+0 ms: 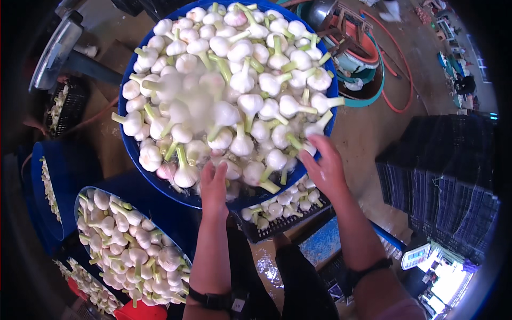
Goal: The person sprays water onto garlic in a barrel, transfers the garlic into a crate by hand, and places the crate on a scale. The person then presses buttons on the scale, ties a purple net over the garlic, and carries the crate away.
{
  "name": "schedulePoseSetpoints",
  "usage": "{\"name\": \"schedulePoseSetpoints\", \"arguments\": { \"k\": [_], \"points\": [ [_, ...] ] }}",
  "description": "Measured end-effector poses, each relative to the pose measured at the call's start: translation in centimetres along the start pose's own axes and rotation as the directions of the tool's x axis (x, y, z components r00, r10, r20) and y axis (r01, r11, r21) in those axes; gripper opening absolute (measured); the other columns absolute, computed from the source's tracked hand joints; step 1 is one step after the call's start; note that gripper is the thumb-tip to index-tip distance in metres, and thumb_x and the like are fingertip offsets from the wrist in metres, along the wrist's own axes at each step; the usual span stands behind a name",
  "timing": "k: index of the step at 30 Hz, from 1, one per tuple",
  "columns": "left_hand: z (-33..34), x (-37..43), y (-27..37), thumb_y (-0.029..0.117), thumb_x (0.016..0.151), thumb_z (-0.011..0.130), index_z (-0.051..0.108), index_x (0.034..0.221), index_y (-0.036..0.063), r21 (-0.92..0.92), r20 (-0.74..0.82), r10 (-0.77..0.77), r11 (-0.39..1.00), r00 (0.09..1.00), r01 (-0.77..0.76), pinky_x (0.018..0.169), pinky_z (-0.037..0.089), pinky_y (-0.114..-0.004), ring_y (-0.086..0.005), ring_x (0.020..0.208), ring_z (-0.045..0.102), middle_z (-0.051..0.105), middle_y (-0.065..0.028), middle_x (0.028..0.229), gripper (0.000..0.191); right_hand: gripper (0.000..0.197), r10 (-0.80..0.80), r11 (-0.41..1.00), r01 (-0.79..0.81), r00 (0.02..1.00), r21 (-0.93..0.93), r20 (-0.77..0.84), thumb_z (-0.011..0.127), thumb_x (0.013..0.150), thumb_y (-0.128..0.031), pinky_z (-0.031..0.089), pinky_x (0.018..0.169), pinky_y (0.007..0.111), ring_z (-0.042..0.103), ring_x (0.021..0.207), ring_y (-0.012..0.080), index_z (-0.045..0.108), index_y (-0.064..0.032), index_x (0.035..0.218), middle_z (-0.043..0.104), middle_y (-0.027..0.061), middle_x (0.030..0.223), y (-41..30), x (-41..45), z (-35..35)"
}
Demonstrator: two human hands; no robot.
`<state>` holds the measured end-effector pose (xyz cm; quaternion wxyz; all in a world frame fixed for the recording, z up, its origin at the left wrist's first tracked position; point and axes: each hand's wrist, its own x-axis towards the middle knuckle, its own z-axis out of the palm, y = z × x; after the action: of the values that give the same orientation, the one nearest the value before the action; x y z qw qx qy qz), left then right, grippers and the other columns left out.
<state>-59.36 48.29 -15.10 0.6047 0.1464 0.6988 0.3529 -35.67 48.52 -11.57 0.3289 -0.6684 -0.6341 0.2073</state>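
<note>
A round blue plastic tub in front of me is heaped with white garlic bulbs on short green stems, wet with water between them. My left hand reaches over the tub's near rim, fingers apart, its fingertips down among bulbs at the water. At the near right rim is my right hand, with a garlic bulb between its thumb and fingers. Whether it grips that bulb I cannot tell. A blurred patch covers the bulbs left of the tub's middle.
Below the near rim sits a black plastic crate of garlic. A blue barrel full of bulbs lies to the left, with a red container beneath. Stacked dark crates stand right. An orange hose curls over the wet floor past stacked basins.
</note>
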Motion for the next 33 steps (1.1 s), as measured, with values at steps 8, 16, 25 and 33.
{"name": "schedulePoseSetpoints", "arguments": {
  "k": [8, 16, 25, 33],
  "points": [
    [1.4, 3.2, 0.2, 0.046, 0.074, 0.061, 0.029, 0.132, 0.0005, -0.062, 0.085, -0.218, 0.973, 0.972, 0.223, 0.097, 0.029, -0.040, -0.0259, 0.118, 0.036, 0.037, -0.0158, 0.130, 0.080, 0.075, 0.422, 0.905, -0.397, 0.782, -0.155, 0.459, 0.047, 0.079, -0.059, 0.030, 0.099, 0.039, 0.038, 0.121, 0.0330, 0.032, -0.0067, 0.131, 0.036, 0.0183, 0.133, 2.1, 6.8, 6.2],
    [-1.5, 1.2, 0.7, 0.047, 0.083, 0.050, 0.034, 0.130, 0.0050, -0.183, 0.449, -0.292, 0.895, 0.845, 0.407, 0.090, 0.041, -0.042, -0.0283, 0.108, 0.050, 0.042, -0.0129, 0.127, 0.065, 0.100, 0.513, 0.731, -0.621, 0.229, -0.281, 0.827, 0.047, 0.067, -0.076, 0.030, 0.098, 0.043, 0.034, 0.123, 0.0285, 0.025, -0.0080, 0.136, 0.027, 0.0149, 0.140, 3.0, 8.5, 3.0],
    [2.8, 0.7, -1.9, 0.046, 0.086, 0.046, 0.037, 0.127, 0.0077, -0.571, 0.586, -0.119, 0.641, 0.801, 0.513, 0.093, 0.038, -0.046, -0.0274, 0.112, 0.047, 0.047, -0.0098, 0.124, 0.057, 0.095, 0.505, 0.417, -0.909, 0.223, -0.010, 0.834, 0.050, 0.069, -0.072, 0.030, 0.099, 0.043, 0.033, 0.124, 0.0232, 0.025, -0.0108, 0.137, 0.027, 0.0109, 0.140, 3.8, 6.3, 4.9],
    [2.1, 0.8, -2.0, 0.042, 0.086, 0.047, 0.038, 0.125, 0.0075, -0.558, 0.550, -0.119, 0.684, 0.827, 0.469, 0.090, 0.042, -0.041, -0.0264, 0.106, 0.052, 0.051, -0.0092, 0.118, 0.053, 0.090, 0.379, 0.293, -0.956, 0.113, -0.003, 0.918, 0.053, 0.071, -0.067, 0.036, 0.096, 0.037, 0.040, 0.119, 0.0192, 0.026, -0.0106, 0.136, 0.033, 0.0094, 0.137, 3.4, 5.9, 4.0]
  ]
}}
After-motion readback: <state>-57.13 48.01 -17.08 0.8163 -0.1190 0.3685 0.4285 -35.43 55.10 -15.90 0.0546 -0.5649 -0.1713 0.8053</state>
